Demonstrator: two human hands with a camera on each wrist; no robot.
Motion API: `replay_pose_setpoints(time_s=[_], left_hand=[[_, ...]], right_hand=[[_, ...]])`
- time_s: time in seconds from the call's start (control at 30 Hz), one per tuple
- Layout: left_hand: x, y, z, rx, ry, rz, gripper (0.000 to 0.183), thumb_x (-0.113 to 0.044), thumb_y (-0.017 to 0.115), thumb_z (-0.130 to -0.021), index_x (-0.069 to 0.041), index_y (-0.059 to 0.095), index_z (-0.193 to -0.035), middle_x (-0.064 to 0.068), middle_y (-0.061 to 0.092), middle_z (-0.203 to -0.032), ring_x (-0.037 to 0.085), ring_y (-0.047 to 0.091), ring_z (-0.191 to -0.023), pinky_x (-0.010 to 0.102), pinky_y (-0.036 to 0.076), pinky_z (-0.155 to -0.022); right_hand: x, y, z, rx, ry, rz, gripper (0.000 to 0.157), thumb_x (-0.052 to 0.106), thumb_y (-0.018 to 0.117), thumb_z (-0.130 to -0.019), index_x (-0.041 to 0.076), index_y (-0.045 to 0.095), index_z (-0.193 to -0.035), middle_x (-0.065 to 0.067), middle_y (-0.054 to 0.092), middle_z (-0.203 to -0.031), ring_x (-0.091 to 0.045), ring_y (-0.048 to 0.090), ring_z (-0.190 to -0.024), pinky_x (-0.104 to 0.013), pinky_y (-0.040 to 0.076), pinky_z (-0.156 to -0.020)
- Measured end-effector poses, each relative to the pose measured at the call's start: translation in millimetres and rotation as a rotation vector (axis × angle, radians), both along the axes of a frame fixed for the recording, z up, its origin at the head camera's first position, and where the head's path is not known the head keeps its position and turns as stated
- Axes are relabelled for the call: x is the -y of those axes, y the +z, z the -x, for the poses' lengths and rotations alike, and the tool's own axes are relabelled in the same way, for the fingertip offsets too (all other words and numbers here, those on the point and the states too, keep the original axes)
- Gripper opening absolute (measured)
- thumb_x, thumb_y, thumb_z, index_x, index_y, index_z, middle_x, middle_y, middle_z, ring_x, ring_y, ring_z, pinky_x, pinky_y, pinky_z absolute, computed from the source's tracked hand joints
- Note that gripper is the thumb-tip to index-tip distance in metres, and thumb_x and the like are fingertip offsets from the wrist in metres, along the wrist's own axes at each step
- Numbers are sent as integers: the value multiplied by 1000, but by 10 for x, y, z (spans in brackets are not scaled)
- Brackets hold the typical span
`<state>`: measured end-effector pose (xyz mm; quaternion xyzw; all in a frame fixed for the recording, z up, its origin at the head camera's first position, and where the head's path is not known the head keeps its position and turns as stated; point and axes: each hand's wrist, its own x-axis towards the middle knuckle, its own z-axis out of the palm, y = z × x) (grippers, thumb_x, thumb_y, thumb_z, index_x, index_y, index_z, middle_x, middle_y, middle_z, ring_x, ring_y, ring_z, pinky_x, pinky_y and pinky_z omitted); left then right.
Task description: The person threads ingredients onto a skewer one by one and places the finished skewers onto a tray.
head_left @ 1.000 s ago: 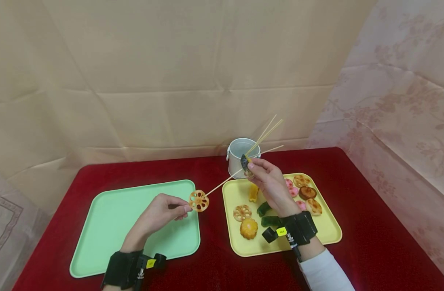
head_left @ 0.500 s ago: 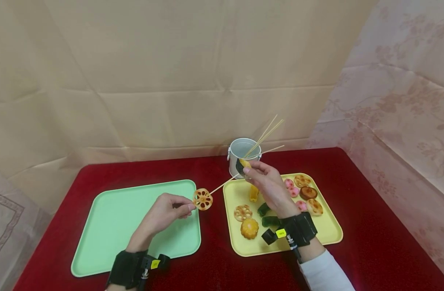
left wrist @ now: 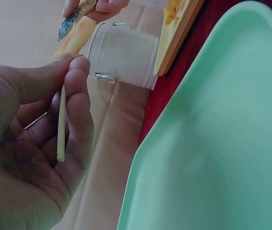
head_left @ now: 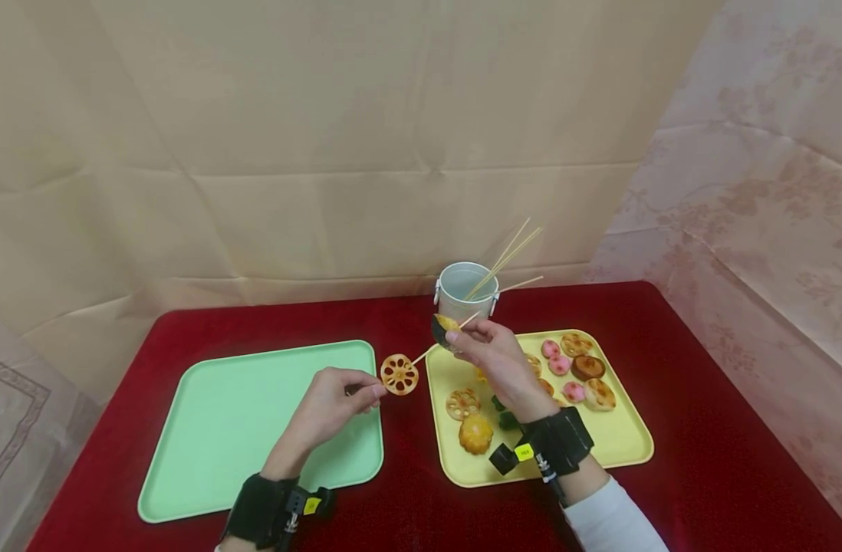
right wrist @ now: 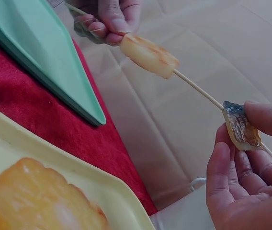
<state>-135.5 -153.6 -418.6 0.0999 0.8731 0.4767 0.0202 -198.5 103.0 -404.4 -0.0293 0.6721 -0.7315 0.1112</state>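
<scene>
My left hand (head_left: 331, 406) pinches the blunt end of a thin bamboo skewer (left wrist: 61, 129), which runs back past the palm. Close to those fingertips, a browned lotus root slice (head_left: 399, 375) is threaded edgewise on the stick. Farther along, my right hand (head_left: 500, 368) pinches a pumpkin slice (right wrist: 243, 129) with dark green skin and yellow flesh. The skewer passes through this slice, its tip sticking out on the far side. A bare stretch of skewer separates the two pieces. Both hands are raised between the green tray (head_left: 255, 360) and the yellow tray (head_left: 628, 441).
Behind the right hand stands a white bucket (head_left: 455, 308) with several skewers (head_left: 507, 257) leaning in it. The yellow tray holds a corn piece (head_left: 475, 434), another lotus slice (head_left: 462, 403), a mushroom (head_left: 588, 367), pink pieces (head_left: 559, 365) and green pieces partly hidden by the right wrist.
The right hand has moved left and slightly down with the pumpkin slice, nearer the lotus slice. The skewer's tip now shows beyond the pumpkin. The left hand has shifted a little right.
</scene>
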Motion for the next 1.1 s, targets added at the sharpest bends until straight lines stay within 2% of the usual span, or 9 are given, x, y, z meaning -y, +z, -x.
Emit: replay_pose_setpoints(time_s=[0.17, 0.37, 0.5, 0.7, 0.83, 0.97, 1.1], left_hand=[[-40, -7, -9, -16, 32, 6, 9, -19, 72, -85, -12, 77, -89, -4, 69, -72, 8, 62, -64, 29, 51, -58], [-95, -21, -16, -28, 42, 10, 12, -20, 72, -85, -10, 77, -90, -5, 68, -72, 8, 62, -63, 28, 49, -56], [-121, -42, -14, -47, 40, 4, 12, -19, 72, -86, -9, 77, -90, -2, 68, -71, 7, 61, -62, 26, 48, -54], [-155, -53, -17, -60, 36, -39, 13, -18, 72, -85, -6, 76, -89, 4, 68, -71, 15, 61, -61, 25, 48, -53], [-175, -64, -19, -56, 29, -71, 13, -16, 71, -86, -4, 76, -90, 7, 68, -71, 21, 63, -60, 25, 49, -52], [-185, -76, -17, -50, 27, -75, 13, -17, 71, -86, -5, 76, -91, 7, 69, -72, 21, 64, -60, 25, 51, -52], [-183, -78, -13, -41, 13, -83, 16, -19, 70, -87, -5, 76, -92, 7, 69, -72, 21, 64, -60, 26, 52, -54]], right_hand=[[26, -11, -16, -11, 31, -81, 46, 30, 74, -84, -3, 58, -112, -12, 67, -103, -21, 63, -92, -37, 51, -87], [70, -22, -42, -7, 88, -130, 43, 28, 74, -84, -2, 61, -111, -12, 69, -102, -21, 65, -93, -45, 49, -90], [106, -26, -72, -31, 138, -160, 43, 28, 74, -84, -2, 61, -112, -12, 68, -103, -23, 65, -94, -42, 50, -88], [148, -45, -101, -46, 177, -218, 50, 40, 72, -84, 1, 62, -112, -11, 67, -107, -30, 64, -100, -38, 51, -87], [160, -72, -95, -69, 110, -196, 52, 43, 67, -87, 0, 64, -114, -10, 67, -107, -25, 63, -98, -37, 52, -85], [145, -75, -92, -99, 18, -193, 47, 43, 67, -87, 2, 69, -109, -7, 68, -99, -18, 61, -93, -34, 51, -83], [133, -52, -89, -101, -1, -176, 44, 41, 67, -87, -1, 69, -102, -7, 68, -94, -18, 62, -91, -34, 51, -84]])
